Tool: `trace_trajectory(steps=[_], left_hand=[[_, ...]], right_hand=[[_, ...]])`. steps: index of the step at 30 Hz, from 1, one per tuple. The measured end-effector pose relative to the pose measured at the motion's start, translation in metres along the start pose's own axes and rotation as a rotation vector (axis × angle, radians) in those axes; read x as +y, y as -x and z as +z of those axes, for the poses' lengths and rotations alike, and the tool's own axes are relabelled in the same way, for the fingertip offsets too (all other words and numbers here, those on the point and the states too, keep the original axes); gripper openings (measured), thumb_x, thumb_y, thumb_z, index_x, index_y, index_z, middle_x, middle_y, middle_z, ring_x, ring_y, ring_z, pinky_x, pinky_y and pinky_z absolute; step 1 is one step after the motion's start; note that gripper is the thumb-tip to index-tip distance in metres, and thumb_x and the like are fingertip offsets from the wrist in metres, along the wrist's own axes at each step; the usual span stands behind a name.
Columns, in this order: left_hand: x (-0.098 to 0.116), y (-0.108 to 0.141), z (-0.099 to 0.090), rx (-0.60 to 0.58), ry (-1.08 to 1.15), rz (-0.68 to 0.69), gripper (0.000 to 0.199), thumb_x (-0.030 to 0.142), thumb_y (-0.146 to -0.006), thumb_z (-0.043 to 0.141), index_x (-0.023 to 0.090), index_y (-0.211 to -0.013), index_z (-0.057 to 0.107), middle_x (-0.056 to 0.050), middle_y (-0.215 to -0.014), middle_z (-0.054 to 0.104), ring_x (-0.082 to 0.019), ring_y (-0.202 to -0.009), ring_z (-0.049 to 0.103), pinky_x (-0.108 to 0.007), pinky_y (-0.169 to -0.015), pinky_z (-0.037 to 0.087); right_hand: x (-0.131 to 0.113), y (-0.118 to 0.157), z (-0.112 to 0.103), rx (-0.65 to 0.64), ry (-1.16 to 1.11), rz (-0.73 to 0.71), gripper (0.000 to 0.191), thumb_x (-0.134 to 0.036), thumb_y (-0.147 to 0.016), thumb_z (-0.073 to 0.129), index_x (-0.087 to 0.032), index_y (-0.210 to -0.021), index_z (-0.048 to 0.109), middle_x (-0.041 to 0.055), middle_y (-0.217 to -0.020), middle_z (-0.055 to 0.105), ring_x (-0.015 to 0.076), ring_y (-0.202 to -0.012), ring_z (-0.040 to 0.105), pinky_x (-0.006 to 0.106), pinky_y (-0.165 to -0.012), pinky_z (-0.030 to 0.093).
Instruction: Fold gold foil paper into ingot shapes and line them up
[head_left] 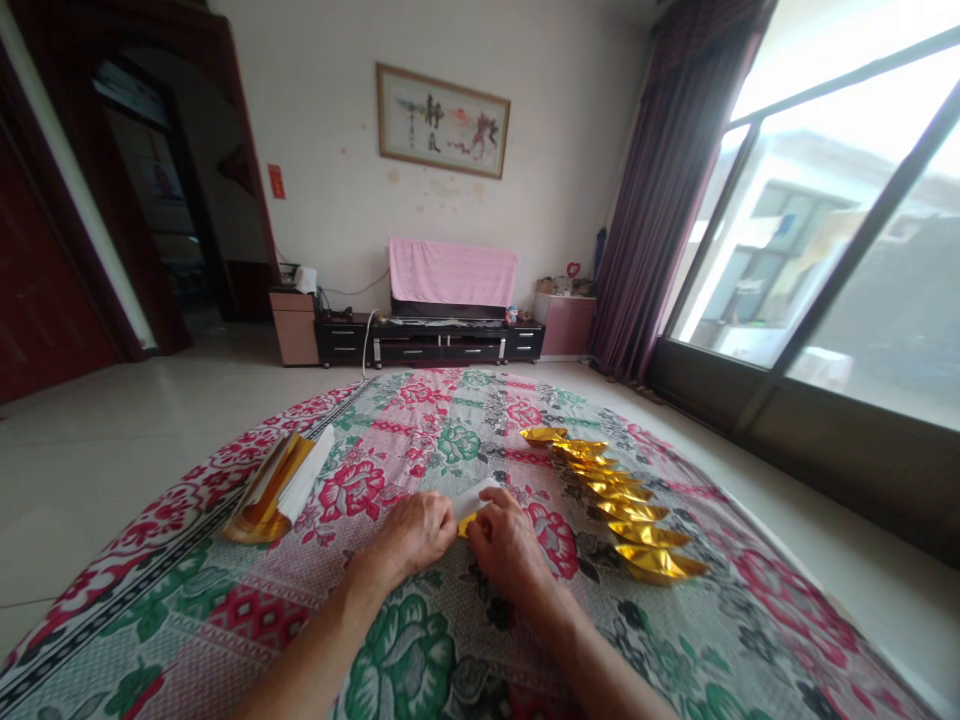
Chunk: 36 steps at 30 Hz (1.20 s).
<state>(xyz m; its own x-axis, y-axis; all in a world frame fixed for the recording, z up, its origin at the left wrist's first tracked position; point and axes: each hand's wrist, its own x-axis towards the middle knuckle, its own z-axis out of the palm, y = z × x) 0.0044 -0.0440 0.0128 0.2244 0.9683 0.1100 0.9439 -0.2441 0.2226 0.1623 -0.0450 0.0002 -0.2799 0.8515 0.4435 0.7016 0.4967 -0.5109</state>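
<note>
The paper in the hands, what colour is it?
The paper shows white with some gold, best in the head view.

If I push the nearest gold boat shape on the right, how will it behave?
The nearest gold boat shape is probably light, as it looks like folded paper. Firm pressure could crumple it, judging by its creased walls. Pushed away, it may bump the next shape, close behind.

A framed picture [443, 122] is hung above a pink cloth [453, 272]; the window [787, 240] is flanked by a purple curtain [664, 200].
</note>
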Motion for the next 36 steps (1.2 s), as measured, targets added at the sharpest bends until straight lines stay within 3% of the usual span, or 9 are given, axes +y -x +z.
trace_trajectory(steps=[9, 18, 30, 36], left_hand=[[0.003, 0.0, -0.002, 0.003, -0.035, -0.014, 0.026, 0.029, -0.081, 0.039, 0.019, -0.076, 0.061, -0.006, -0.079, 0.064, -0.016, -0.073, 0.059, -0.025, -0.063, 0.039], [0.003, -0.002, 0.001, -0.005, -0.052, -0.027, 0.025, 0.03, -0.081, 0.039, 0.02, -0.076, 0.062, -0.005, -0.079, 0.065, -0.016, -0.074, 0.059, -0.025, -0.065, 0.039], [-0.009, -0.003, -0.008, -0.011, 0.211, -0.025, 0.02, 0.025, -0.078, 0.043, 0.021, -0.08, 0.063, -0.001, -0.073, 0.066, -0.013, -0.069, 0.058, -0.021, -0.061, 0.036], [-0.007, -0.002, -0.009, -0.013, 0.234, -0.04, 0.02, 0.033, -0.074, 0.049, 0.019, -0.076, 0.063, -0.001, -0.067, 0.065, -0.012, -0.062, 0.056, -0.02, -0.054, 0.033]], right_hand=[[0.004, 0.003, 0.004, 0.018, -0.01, 0.001, 0.017, -0.018, -0.075, 0.051, -0.018, -0.058, 0.054, 0.0083, -0.102, 0.057, 0.0178, -0.09, 0.055, 0.029, -0.08, 0.042], [0.001, 0.001, 0.006, 0.025, 0.03, 0.001, 0.018, -0.016, -0.075, 0.049, -0.017, -0.058, 0.052, 0.0071, -0.092, 0.057, 0.0163, -0.086, 0.053, 0.026, -0.078, 0.04], [0.002, 0.001, 0.009, 0.042, 0.049, 0.015, 0.018, -0.015, -0.075, 0.047, -0.017, -0.058, 0.052, 0.0067, -0.092, 0.056, 0.0157, -0.085, 0.052, 0.026, -0.078, 0.039], [0.001, 0.0, 0.008, 0.026, 0.031, 0.021, 0.018, -0.015, -0.075, 0.049, -0.018, -0.057, 0.052, 0.0063, -0.09, 0.057, 0.0156, -0.083, 0.053, 0.025, -0.076, 0.04]])
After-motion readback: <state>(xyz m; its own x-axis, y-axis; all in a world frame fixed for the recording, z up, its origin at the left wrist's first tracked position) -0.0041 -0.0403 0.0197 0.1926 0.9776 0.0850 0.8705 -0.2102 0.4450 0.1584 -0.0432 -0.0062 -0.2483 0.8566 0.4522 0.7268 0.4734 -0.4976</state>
